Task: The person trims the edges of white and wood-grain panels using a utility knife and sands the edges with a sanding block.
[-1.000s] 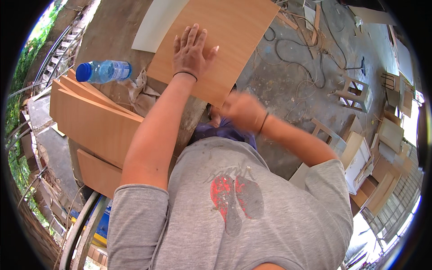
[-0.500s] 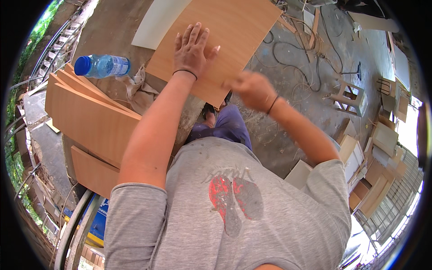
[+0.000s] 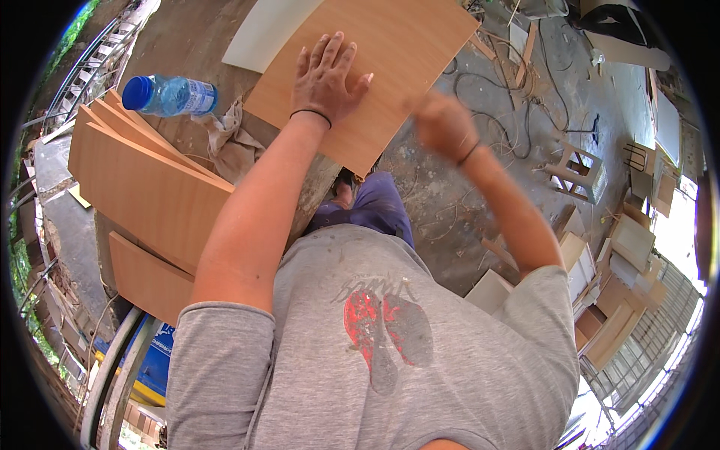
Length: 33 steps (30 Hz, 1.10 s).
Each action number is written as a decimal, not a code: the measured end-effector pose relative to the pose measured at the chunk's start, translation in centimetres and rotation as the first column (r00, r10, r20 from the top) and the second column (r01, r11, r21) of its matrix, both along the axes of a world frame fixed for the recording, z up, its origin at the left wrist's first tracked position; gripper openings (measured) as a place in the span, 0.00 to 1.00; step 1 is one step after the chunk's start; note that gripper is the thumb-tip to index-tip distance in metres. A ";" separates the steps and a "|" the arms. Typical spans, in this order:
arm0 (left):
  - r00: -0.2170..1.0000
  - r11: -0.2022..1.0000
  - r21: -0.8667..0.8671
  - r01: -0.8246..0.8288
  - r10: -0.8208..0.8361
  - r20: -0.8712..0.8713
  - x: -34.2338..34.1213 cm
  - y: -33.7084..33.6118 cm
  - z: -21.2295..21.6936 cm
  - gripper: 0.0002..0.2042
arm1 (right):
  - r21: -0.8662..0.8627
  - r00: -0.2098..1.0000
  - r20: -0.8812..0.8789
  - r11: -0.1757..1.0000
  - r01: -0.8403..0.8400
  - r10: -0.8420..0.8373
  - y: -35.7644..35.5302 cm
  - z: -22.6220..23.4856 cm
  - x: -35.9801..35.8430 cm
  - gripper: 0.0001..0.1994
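Observation:
My left hand [image 3: 325, 77] lies flat on a wood-grain panel [image 3: 401, 45], fingers stretched out and thumb apart. Just off the panel's right edge, my right hand [image 3: 446, 127] is blurred by motion. Its fingers look curled in, but what they hold, if anything, cannot be made out. Beneath the wood-grain panel, a white sheet [image 3: 259, 34] sticks out at the upper left. The panel's near corner points toward my legs.
To the left are a blue-capped water bottle [image 3: 171, 96], a crumpled cloth [image 3: 226, 142] and several wood-grain boards [image 3: 150, 191]. On the floor at right lie dark cables [image 3: 491, 90] and a small stool [image 3: 577, 172]. Wooden boxes and panels [image 3: 611, 319] stand farther right.
My right hand has moved right and slightly up, away from the panel's edge. My left hand stays flat in nearly the same place on the panel.

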State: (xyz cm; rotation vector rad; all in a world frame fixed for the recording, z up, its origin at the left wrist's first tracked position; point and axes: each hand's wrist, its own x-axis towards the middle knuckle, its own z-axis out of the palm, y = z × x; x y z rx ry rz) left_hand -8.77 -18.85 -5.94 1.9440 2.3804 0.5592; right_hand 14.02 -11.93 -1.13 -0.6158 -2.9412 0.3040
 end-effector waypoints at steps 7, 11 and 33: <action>1.000 1.000 -0.002 0.014 -0.014 -0.015 0.1 0.1 0.1 0.31 | 0.045 0.997 -0.009 0.996 0.079 -0.079 6.4 -1.3 0.8 0.25; 1.000 1.000 0.015 0.013 -0.013 0.001 -0.2 -0.2 -0.2 0.31 | -0.147 0.998 0.029 0.988 0.055 -0.051 -11.3 0.3 -1.7 0.15; 1.000 1.000 0.031 0.002 -0.002 0.008 0.1 0.2 -0.2 0.32 | -0.211 0.956 -0.188 0.960 0.182 -0.223 -10.8 -0.4 -0.8 0.17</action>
